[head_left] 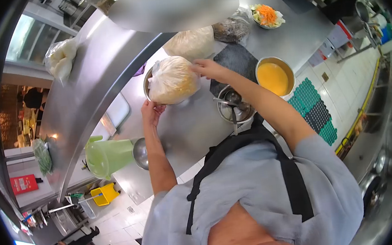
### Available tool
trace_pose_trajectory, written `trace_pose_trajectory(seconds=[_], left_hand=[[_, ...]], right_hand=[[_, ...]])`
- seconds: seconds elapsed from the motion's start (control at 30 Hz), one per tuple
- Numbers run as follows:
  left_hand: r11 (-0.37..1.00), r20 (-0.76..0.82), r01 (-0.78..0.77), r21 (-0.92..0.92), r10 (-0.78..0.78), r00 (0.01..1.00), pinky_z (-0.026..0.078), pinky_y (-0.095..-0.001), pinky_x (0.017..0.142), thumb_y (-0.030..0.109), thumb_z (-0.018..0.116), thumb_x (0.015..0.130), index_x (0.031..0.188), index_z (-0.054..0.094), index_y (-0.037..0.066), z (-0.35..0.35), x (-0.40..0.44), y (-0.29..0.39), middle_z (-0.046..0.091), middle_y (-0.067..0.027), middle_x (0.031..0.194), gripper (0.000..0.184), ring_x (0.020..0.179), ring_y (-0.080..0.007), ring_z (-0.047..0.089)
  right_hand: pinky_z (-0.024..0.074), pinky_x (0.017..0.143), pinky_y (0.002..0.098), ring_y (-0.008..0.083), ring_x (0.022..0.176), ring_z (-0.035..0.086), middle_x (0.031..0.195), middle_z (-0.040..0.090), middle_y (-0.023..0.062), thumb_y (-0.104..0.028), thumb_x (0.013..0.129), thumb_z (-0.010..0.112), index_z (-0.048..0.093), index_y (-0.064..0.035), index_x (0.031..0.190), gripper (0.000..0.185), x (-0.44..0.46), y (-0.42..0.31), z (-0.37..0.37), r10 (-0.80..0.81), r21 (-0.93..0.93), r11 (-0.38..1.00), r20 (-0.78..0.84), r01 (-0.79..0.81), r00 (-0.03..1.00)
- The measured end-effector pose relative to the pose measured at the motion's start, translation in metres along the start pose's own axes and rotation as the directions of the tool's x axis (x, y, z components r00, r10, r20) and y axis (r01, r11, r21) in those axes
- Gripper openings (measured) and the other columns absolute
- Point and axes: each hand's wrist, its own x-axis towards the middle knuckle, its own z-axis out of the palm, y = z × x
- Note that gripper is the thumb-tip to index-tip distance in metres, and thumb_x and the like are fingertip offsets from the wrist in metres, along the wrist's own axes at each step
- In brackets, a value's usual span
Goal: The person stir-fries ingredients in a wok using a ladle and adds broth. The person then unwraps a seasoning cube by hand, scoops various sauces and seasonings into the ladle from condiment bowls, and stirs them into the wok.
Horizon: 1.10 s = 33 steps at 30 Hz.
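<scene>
A bulging clear plastic bag of pale yellowish food (173, 80) sits in or over a metal bowl (146, 85), whose rim shows at the bag's left. My left hand (152, 112) is at the lower left of the bowl and bag, fingers curled at the rim. At the bag's upper right side, my right hand (209, 70) has its fingers bent against the plastic. Behind the bag lies another bag of pale food (191, 43), with a bag of dark contents (233, 28) beside it.
A pot of orange liquid (273, 77) and a pot with ladles (233, 107) stand at the right. A bowl of shredded vegetables (267, 15) is farther back. At the left are a green pitcher (108, 157), a metal bowl (141, 154) and an overhead shelf (89, 69).
</scene>
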Motion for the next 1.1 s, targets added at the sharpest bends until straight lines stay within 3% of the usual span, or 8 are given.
trace_pose_trajectory(seconds=[0.03,0.13,0.23,0.33,0.5,0.67,0.93,1.1], left_hand=[[0.999,-0.054,-0.008,-0.036,0.006,0.999,0.059,-0.0341,0.055,0.012,0.063,0.096,0.093,0.051,0.009,0.006,-0.009,-0.006,0.064,-0.0073,0.074,0.014,0.062,-0.0218,0.070],[0.996,-0.281,-0.094,0.009,0.093,0.955,0.057,-0.0346,0.057,0.004,0.066,0.090,0.092,0.048,0.011,0.017,-0.027,-0.017,0.060,-0.0048,0.074,0.020,0.064,-0.0183,0.064],[0.988,-0.265,-0.131,-0.080,0.106,0.958,0.055,-0.0332,0.057,0.001,0.066,0.087,0.091,0.048,0.012,0.018,-0.035,-0.029,0.056,-0.0026,0.073,0.022,0.062,-0.0147,0.058],[0.982,-0.301,-0.181,-0.063,0.154,0.941,0.051,-0.0316,0.053,0.001,0.066,0.086,0.091,0.047,0.012,0.050,-0.068,-0.019,0.054,-0.0010,0.072,0.022,0.057,-0.0130,0.053],[0.981,-0.423,-0.168,0.094,0.192,0.886,0.044,-0.0278,0.047,0.000,0.064,0.085,0.083,0.047,0.014,0.095,-0.118,0.006,0.053,0.0012,0.070,0.022,0.054,-0.0104,0.050],[0.931,-0.362,-0.356,0.084,0.361,0.859,0.041,-0.0241,0.046,-0.003,0.061,0.077,0.080,0.048,0.016,0.126,-0.149,0.037,0.052,0.0025,0.068,0.023,0.054,-0.0087,0.049],[0.913,-0.256,-0.386,0.134,0.408,0.876,0.045,-0.0269,0.046,-0.006,0.056,0.072,0.084,0.050,0.004,0.267,-0.180,0.084,0.060,-0.0062,0.072,0.017,0.053,-0.0136,0.053],[0.907,-0.148,-0.389,0.161,0.412,0.899,0.045,-0.0260,0.047,-0.005,0.056,0.070,0.085,0.050,0.004,0.376,-0.191,0.083,0.058,-0.0049,0.075,0.019,0.056,-0.0123,0.053]], right_hand=[[0.0546,0.072,0.0308,0.0153,0.085,0.066,0.103,0.071,0.0077,-0.051,0.092,0.072,0.062,0.0034,0.130,0.067,0.028,0.005,0.005,-0.050,-0.019,0.998,0.077,0.052,0.996],[0.0591,0.078,0.0362,0.0203,0.093,0.071,0.108,0.071,0.0112,-0.040,0.088,0.078,0.067,0.0043,0.118,0.055,0.079,0.020,0.024,0.059,0.211,0.973,0.177,-0.096,0.982],[0.0612,0.079,0.0391,0.0235,0.091,0.073,0.109,0.072,0.0143,-0.027,0.082,0.081,0.064,0.0057,0.121,0.054,0.074,0.012,0.013,0.066,0.342,0.922,0.326,-0.182,0.943],[0.0606,0.079,0.0357,0.0211,0.090,0.073,0.108,0.073,0.0126,-0.024,0.085,0.080,0.066,0.0027,0.117,0.044,0.068,0.024,-0.005,0.104,0.436,0.849,0.413,-0.297,0.905],[0.0592,0.082,0.0346,0.0222,0.095,0.072,0.113,0.070,0.0151,-0.024,0.084,0.081,0.061,0.0090,0.122,0.055,0.027,0.013,-0.029,0.121,0.481,0.808,0.430,-0.340,0.895],[0.0568,0.083,0.0322,0.0189,0.096,0.069,0.113,0.069,0.0125,-0.032,0.082,0.084,0.060,0.0065,0.127,0.064,-0.005,-0.048,-0.059,-0.022,0.457,0.871,0.400,-0.178,0.916],[0.0541,0.091,0.0333,0.0194,0.107,0.066,0.119,0.067,0.0142,-0.035,0.081,0.085,0.058,0.0062,0.131,0.070,-0.080,-0.104,-0.181,-0.104,0.573,0.809,0.363,-0.134,0.926],[0.0528,0.093,0.0341,0.0200,0.108,0.065,0.122,0.066,0.0149,-0.038,0.083,0.083,0.056,0.0067,0.132,0.072,-0.139,-0.111,-0.291,-0.143,0.602,0.797,0.279,-0.057,0.950]])
